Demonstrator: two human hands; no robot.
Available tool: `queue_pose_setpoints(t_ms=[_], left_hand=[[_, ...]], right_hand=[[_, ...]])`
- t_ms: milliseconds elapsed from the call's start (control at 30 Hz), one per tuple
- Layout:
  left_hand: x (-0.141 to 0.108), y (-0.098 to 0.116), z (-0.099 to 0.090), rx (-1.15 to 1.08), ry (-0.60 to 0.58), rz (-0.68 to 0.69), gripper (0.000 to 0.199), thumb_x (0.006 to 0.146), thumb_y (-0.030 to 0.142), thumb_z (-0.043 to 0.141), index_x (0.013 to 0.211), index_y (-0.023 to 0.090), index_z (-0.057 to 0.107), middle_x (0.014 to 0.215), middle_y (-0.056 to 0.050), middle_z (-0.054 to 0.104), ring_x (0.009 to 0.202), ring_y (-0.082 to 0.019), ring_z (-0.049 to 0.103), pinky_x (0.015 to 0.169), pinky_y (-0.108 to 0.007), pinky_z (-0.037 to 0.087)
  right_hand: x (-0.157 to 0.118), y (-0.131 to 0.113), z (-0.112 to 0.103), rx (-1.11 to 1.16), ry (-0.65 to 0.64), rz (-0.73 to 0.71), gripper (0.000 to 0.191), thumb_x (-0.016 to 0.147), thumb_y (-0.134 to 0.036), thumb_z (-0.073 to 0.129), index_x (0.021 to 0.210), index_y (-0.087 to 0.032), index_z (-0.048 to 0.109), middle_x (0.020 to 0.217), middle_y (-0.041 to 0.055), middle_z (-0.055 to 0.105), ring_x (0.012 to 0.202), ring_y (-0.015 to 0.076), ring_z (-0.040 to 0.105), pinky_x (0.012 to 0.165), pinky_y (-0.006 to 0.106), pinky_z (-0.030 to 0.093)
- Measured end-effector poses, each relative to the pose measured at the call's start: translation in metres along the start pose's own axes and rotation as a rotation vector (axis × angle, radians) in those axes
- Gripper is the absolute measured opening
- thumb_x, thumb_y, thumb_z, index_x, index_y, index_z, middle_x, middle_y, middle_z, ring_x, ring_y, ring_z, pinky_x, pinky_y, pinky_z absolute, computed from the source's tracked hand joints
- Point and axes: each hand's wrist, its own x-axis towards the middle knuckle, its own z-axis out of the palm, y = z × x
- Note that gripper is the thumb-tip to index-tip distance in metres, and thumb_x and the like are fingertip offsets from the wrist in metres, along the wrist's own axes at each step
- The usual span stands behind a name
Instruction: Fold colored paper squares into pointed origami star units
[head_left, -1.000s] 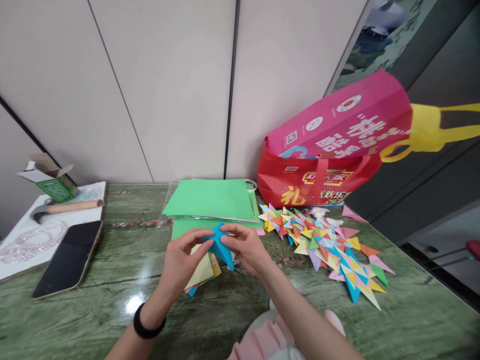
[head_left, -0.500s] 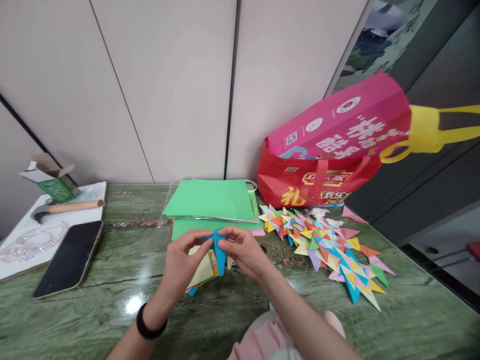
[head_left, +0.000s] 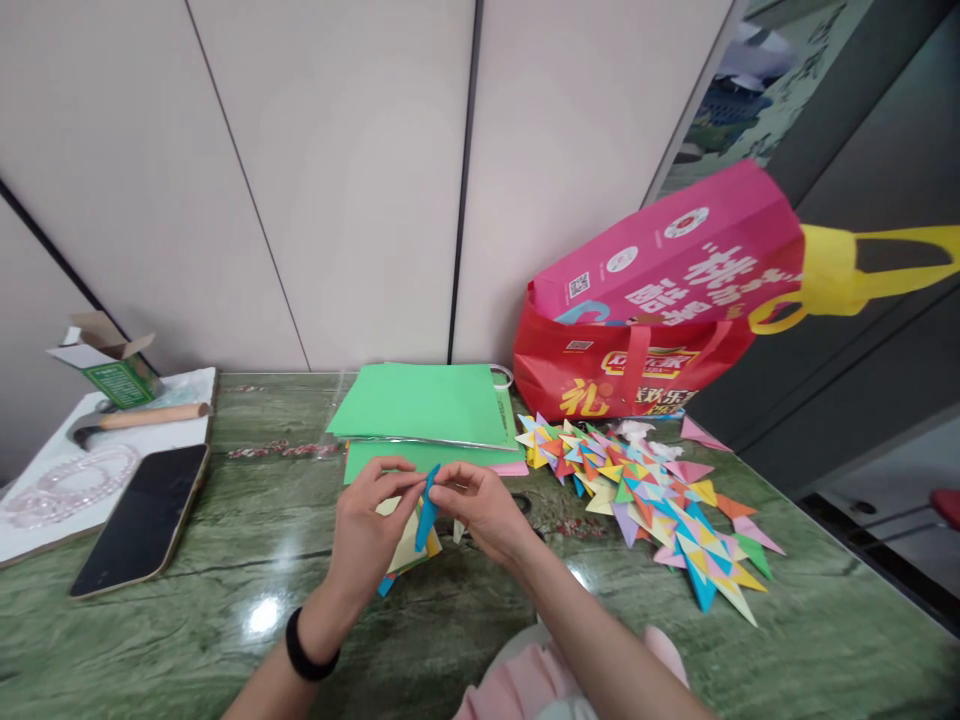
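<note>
Between my two hands is a narrow folded piece of blue paper (head_left: 427, 520), tilted with its lower end toward the left. My left hand (head_left: 377, 520) pinches its upper left edge with thumb and fingertips. My right hand (head_left: 480, 508) grips it from the other side, thumb in front and fingers curled behind. Below the hands lies a small stack of coloured paper slips (head_left: 397, 530), pale yellow on top, partly hidden by the left hand. To the right spreads a pile of folded paper triangles (head_left: 645, 490) in many colours.
Behind my hands lie green paper sheets (head_left: 427, 400). A red bag (head_left: 555, 365) holding a pink bag (head_left: 720, 225) leans at the back right. On the left are a phone (head_left: 142, 520), a hammer (head_left: 142, 418), a beaded string (head_left: 75, 485) and an open box (head_left: 112, 370).
The blue paper has turned from upright and wide to a narrower, tilted view, its lower tip now further left. Both hands still hold it.
</note>
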Motion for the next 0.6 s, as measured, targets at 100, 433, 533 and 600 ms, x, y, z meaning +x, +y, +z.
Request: queue_pose_setpoints(t_ms=[100, 433, 533, 600], left_hand=[[-0.0001, -0.0006, 0.0008, 0.057, 0.025, 0.095, 0.010, 0.076, 0.021, 0.060, 0.077, 0.021, 0.070, 0.074, -0.002, 0.065, 0.071, -0.016, 0.062, 0.065, -0.026, 0.050], [-0.0027, -0.0037, 0.0028, 0.236, -0.027, 0.421, 0.014, 0.083, 0.014, 0.050, 0.084, 0.017, 0.064, 0.079, -0.004, 0.060, 0.069, -0.012, 0.060, 0.060, -0.022, 0.050], [-0.0028, -0.0047, 0.0020, 0.267, -0.076, 0.469, 0.014, 0.085, 0.015, 0.047, 0.087, 0.017, 0.061, 0.083, -0.006, 0.062, 0.073, -0.014, 0.061, 0.064, -0.024, 0.052], [-0.0022, -0.0053, 0.0008, 0.287, -0.096, 0.494, 0.016, 0.086, 0.016, 0.045, 0.089, 0.017, 0.060, 0.086, -0.007, 0.064, 0.080, -0.016, 0.062, 0.071, -0.028, 0.052]], right_hand=[[0.0008, 0.0017, 0.0006, -0.049, -0.006, 0.000, 0.029, 0.050, -0.033, 0.080, 0.062, -0.016, 0.061, 0.058, -0.0042, 0.057, 0.054, 0.0077, 0.050, 0.060, 0.022, 0.043], [-0.0003, 0.0019, 0.0022, 0.059, -0.115, 0.112, 0.039, 0.061, -0.048, 0.071, 0.064, -0.010, 0.064, 0.058, 0.0032, 0.062, 0.055, 0.0129, 0.058, 0.065, 0.032, 0.050], [0.0005, 0.0028, 0.0002, 0.095, -0.105, 0.126, 0.034, 0.059, -0.043, 0.074, 0.064, -0.011, 0.065, 0.058, 0.0024, 0.063, 0.057, 0.0134, 0.060, 0.068, 0.034, 0.050], [0.0012, 0.0029, -0.0013, 0.116, -0.099, 0.129, 0.031, 0.057, -0.039, 0.076, 0.065, -0.011, 0.066, 0.061, 0.0019, 0.065, 0.059, 0.0133, 0.060, 0.070, 0.034, 0.051]])
